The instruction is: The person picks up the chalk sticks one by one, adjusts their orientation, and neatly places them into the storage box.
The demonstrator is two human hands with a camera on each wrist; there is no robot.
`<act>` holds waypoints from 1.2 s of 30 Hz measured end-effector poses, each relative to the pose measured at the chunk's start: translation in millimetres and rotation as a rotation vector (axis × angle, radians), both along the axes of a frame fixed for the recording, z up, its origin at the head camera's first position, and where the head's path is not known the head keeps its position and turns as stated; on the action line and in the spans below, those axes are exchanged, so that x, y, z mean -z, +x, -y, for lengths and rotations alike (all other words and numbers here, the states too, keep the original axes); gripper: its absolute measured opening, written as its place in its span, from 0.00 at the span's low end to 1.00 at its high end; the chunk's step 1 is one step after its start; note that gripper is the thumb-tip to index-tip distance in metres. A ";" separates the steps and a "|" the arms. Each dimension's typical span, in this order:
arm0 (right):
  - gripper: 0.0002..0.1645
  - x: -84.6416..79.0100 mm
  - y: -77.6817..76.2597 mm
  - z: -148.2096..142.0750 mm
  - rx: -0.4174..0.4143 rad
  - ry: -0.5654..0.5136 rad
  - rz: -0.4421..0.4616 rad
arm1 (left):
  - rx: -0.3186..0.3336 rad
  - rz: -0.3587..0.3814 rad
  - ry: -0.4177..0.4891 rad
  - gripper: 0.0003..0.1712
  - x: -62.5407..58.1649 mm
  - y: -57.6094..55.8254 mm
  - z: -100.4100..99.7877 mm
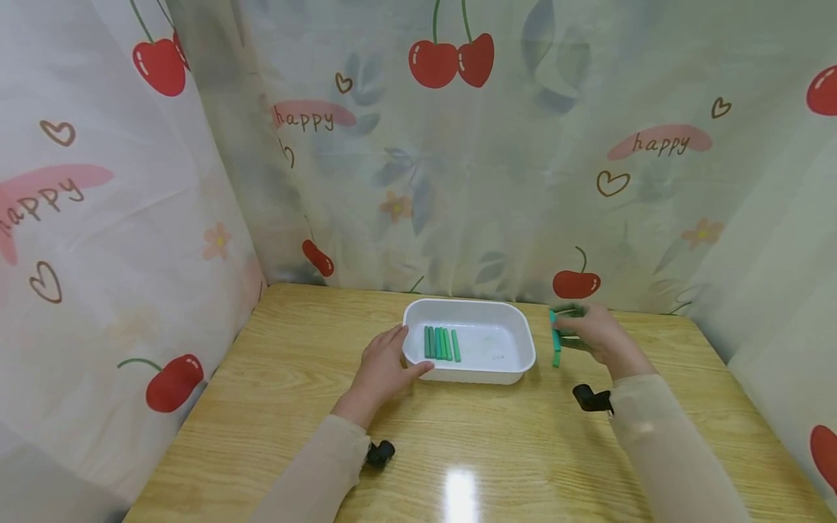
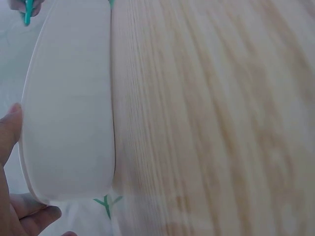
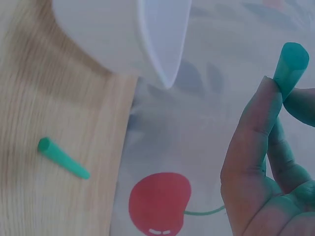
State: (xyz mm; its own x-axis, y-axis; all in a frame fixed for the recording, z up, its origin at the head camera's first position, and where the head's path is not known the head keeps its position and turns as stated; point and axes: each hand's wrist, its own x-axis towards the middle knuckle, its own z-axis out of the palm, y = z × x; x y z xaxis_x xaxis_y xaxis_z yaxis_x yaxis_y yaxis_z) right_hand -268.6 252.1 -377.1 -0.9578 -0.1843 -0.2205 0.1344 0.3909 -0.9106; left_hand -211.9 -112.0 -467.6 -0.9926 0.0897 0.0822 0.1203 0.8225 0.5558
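A white plastic basin [image 1: 500, 327] sits near the back of the table, with several green chalk sticks [image 1: 439, 343] side by side in its left half. My left hand [image 1: 382, 367] grips the basin's left end, thumb at the front rim and fingers at the left side. To the right of the basin, my right hand [image 1: 598, 333] pinches a teal-green chalk stick [image 3: 291, 66] between thumb and fingertips, held above the table. Green dust coats those fingers. Below it, another green chalk stick [image 3: 63, 158] lies on the wood, apart from the basin.
The wooden table [image 1: 497, 436] ends at a patterned curtain [image 1: 366, 167] close behind the basin. Curtains also hang on the left and right. Each wrist carries a small black camera mount [image 1: 591, 398].
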 end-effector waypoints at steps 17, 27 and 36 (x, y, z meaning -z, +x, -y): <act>0.30 -17.4 -5.0 36.9 -0.034 -0.135 -0.012 | -0.006 0.004 -0.002 0.56 4.2 -2.8 0.4; 0.31 -16.4 -12.8 63.7 -0.045 -0.171 -0.008 | -0.005 0.010 -0.001 0.56 3.9 -3.2 0.8; 0.29 -3.1 -21.1 94.5 -0.035 -0.207 0.025 | -0.006 0.009 -0.001 0.56 5.0 -4.0 1.5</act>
